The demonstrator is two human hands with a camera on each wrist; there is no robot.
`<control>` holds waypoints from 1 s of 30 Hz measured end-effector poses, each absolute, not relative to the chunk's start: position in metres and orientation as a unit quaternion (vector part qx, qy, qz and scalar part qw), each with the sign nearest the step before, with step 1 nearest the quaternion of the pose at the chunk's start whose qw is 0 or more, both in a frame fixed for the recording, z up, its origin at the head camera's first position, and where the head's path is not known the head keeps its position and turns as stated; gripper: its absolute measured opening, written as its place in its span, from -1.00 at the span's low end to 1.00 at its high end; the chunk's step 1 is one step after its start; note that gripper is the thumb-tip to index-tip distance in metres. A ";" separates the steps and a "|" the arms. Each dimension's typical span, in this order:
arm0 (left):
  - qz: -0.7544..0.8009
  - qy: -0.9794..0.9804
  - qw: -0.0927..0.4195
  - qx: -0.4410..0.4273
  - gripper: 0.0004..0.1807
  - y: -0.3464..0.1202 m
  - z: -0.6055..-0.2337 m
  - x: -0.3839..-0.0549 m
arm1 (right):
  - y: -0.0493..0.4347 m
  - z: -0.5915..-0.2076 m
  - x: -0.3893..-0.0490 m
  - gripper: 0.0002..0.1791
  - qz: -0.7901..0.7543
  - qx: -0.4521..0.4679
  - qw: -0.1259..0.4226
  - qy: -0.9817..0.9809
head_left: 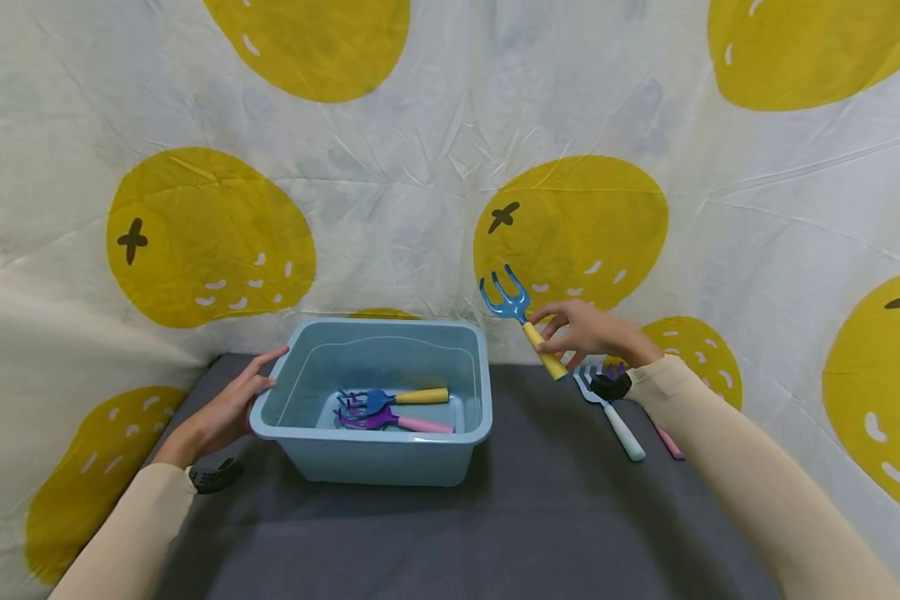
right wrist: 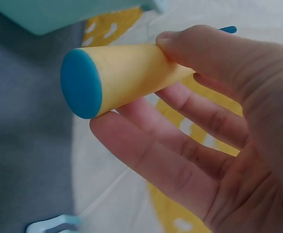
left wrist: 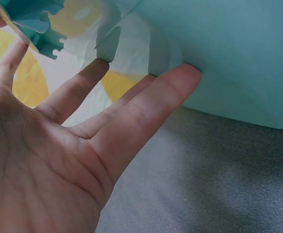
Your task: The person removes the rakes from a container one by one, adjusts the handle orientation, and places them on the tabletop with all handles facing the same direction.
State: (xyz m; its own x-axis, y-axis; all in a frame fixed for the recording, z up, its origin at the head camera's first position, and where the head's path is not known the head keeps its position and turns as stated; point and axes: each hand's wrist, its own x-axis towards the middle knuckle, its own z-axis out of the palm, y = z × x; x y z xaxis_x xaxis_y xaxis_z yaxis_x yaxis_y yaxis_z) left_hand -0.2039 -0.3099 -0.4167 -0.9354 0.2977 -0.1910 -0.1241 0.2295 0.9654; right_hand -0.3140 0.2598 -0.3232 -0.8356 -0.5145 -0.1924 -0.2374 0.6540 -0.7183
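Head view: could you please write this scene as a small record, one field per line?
Container: blue tub on dark grey cloth
Inside it: yellow-handled blue fork, pink-handled purple fork
Left grip: fingers nearly straight, touching the tub's left side
Right grip: holds a second blue fork by its yellow handle, raised right of the tub
Cloth, right side: pale blue fork; pink handle, partly hidden by right arm

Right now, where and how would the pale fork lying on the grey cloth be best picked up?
The pale fork is probably best gripped around the handle, coming down from above on the person's side. It lies with its thick, straight handle pointing back towards the person, while the slimmer tines face away.
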 end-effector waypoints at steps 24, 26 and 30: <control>0.619 0.766 0.169 0.051 -0.29 -0.308 -0.414 -0.205 | 0.319 -0.437 -0.296 -0.35 -0.462 -0.139 0.209 0.851; 0.618 0.766 0.170 0.052 -0.29 -0.308 -0.414 -0.205 | 0.321 -0.444 -0.294 -0.36 -0.465 -0.128 0.216 0.849; 0.619 0.765 0.170 0.054 -0.30 -0.308 -0.414 -0.206 | 0.323 -0.455 -0.291 -0.36 -0.470 -0.114 0.226 0.846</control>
State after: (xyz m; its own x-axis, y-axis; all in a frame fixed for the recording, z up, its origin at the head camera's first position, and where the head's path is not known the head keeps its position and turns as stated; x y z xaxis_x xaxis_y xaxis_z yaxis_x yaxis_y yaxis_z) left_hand -0.2056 -0.3079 -0.4144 -0.9361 0.2939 -0.1931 -0.1278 0.2273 0.9654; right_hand -0.2905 0.3233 -0.4546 -0.8719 -0.4047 -0.2758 0.0201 0.5332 -0.8457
